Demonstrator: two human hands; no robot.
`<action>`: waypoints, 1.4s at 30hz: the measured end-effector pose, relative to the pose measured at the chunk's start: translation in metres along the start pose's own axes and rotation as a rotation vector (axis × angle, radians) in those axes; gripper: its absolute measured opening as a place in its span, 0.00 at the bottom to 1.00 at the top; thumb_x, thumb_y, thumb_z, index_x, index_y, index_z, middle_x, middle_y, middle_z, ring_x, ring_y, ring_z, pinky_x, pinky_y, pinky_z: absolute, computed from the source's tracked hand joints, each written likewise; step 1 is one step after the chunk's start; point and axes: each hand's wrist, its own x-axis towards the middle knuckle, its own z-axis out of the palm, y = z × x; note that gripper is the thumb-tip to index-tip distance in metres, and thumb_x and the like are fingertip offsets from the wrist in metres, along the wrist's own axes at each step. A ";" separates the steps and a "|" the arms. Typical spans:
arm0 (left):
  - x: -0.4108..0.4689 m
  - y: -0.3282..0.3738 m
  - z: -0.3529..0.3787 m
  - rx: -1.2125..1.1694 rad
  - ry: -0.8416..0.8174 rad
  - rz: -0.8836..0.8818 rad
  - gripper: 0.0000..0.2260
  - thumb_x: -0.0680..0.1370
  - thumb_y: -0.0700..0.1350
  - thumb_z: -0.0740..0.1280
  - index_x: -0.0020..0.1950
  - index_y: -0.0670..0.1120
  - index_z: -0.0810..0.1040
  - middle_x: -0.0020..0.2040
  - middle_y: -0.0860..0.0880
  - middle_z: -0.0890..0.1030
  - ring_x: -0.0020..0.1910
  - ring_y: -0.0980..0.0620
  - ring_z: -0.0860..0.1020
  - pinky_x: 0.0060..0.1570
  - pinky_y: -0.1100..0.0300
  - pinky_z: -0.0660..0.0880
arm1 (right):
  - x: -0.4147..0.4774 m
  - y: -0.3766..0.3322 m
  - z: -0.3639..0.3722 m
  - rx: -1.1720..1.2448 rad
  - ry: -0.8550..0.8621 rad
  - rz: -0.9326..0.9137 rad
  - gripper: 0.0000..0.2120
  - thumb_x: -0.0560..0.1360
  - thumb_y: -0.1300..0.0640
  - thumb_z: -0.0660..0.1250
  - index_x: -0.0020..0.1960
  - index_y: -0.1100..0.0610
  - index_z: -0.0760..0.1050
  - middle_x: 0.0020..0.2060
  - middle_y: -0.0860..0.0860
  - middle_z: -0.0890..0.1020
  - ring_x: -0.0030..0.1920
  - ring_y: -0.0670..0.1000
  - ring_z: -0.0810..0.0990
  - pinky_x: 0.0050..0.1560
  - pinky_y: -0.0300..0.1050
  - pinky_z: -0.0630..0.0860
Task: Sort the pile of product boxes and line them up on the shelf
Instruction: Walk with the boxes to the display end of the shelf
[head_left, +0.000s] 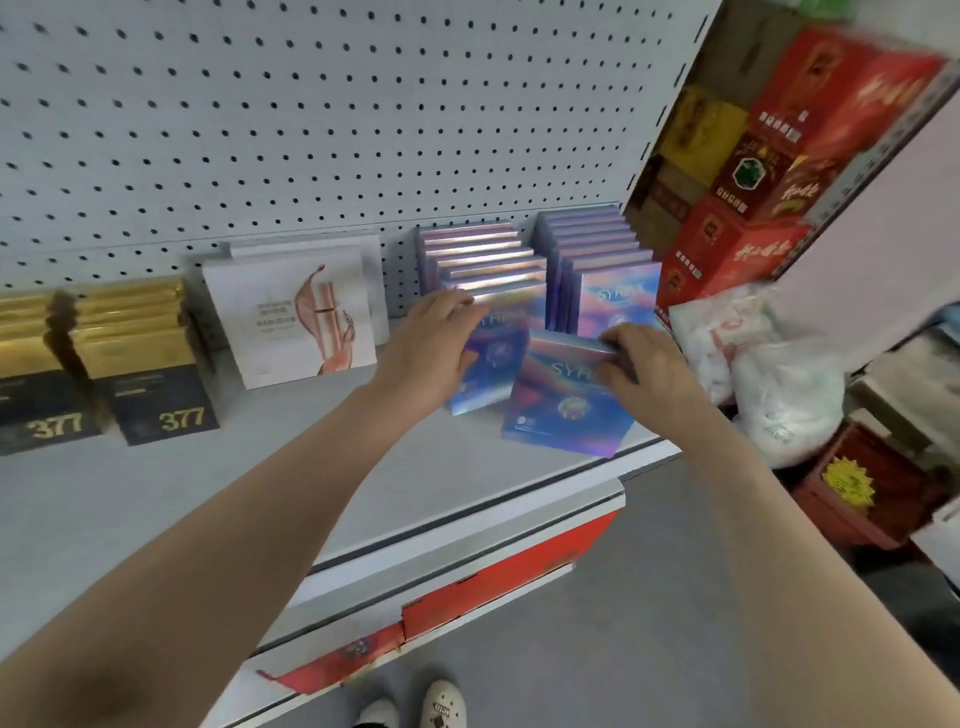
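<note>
Two rows of iridescent blue-purple boxes stand on the grey shelf (322, 467): a left row (480, 254) and a right row (597, 244) by the shelf's right end. My left hand (434, 338) rests on the front box of the left row (488, 374), thumb against its face. My right hand (647, 364) grips the top edge of a loose iridescent box (556, 410), which stands tilted in front of the right row near the shelf's front edge.
White boxes with a pink figure (296, 317) stand left of the rows, then black-and-gold boxes marked 377 (150, 374). A pegboard (311, 114) backs the shelf. Red cartons (779, 171) and white plastic bags (769, 384) crowd the right side.
</note>
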 end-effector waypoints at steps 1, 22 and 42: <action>0.009 0.003 0.005 0.041 0.001 0.018 0.25 0.73 0.40 0.71 0.69 0.44 0.72 0.66 0.44 0.73 0.66 0.41 0.70 0.63 0.50 0.68 | 0.000 0.009 -0.002 -0.004 0.009 0.008 0.14 0.71 0.54 0.63 0.54 0.60 0.76 0.44 0.59 0.79 0.45 0.62 0.76 0.48 0.56 0.72; 0.091 0.038 0.091 0.495 0.022 -0.205 0.43 0.62 0.49 0.77 0.73 0.41 0.64 0.70 0.39 0.68 0.69 0.39 0.66 0.67 0.44 0.62 | 0.112 0.152 0.006 0.134 0.105 -0.252 0.19 0.70 0.65 0.69 0.60 0.55 0.78 0.50 0.53 0.79 0.52 0.56 0.76 0.56 0.44 0.70; 0.068 0.059 0.061 0.467 0.067 -0.153 0.29 0.68 0.45 0.76 0.67 0.41 0.73 0.66 0.40 0.74 0.67 0.37 0.70 0.68 0.41 0.64 | 0.128 0.138 0.022 -0.227 0.128 -0.530 0.23 0.73 0.44 0.69 0.63 0.56 0.73 0.58 0.55 0.76 0.58 0.60 0.74 0.62 0.53 0.65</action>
